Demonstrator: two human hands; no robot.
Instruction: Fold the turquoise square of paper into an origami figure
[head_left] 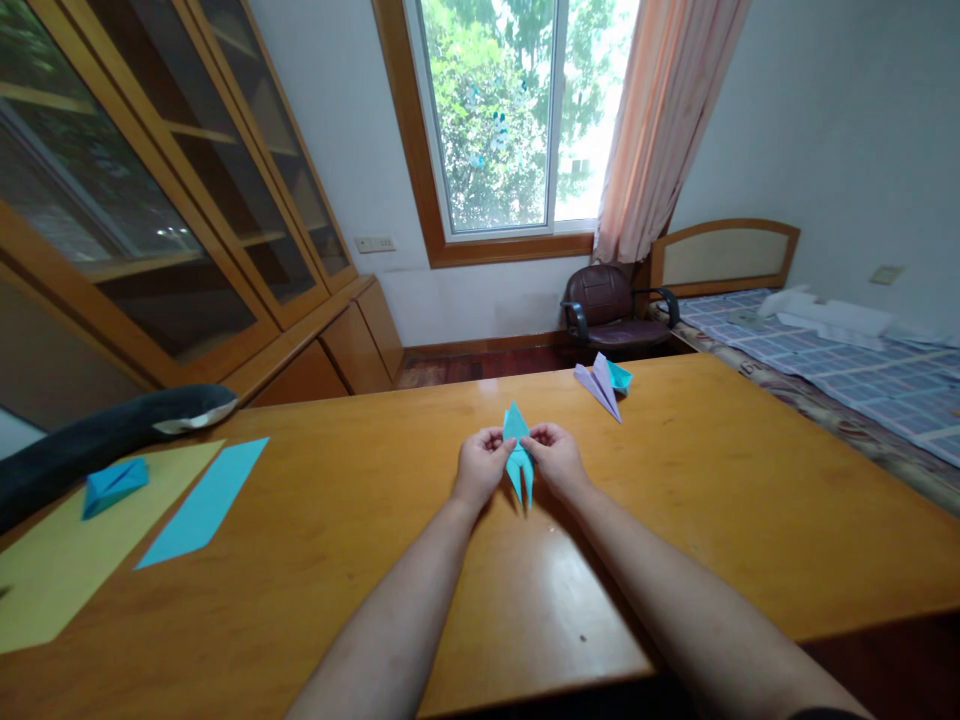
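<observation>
A turquoise folded paper (515, 425) is held up between my two hands over the middle of the wooden table (360, 500). Its top is a broad point, and two narrow pointed legs hang from its lower end with a gap between them. My left hand (482, 465) pinches its left edge, thumb on the front face. On the right edge, my right hand (555, 458) pinches it the same way. Both thumbs lie near the middle of the paper. The fingers behind it are partly hidden.
Beyond my right hand lie a lilac paper plane (600, 386) and a teal folded paper (619, 377). At left are a yellow sheet (67, 560), a blue folded paper (115, 487), a light blue strip (206, 505) and a dark curved object (97, 425). A chair (607, 305) stands past the table.
</observation>
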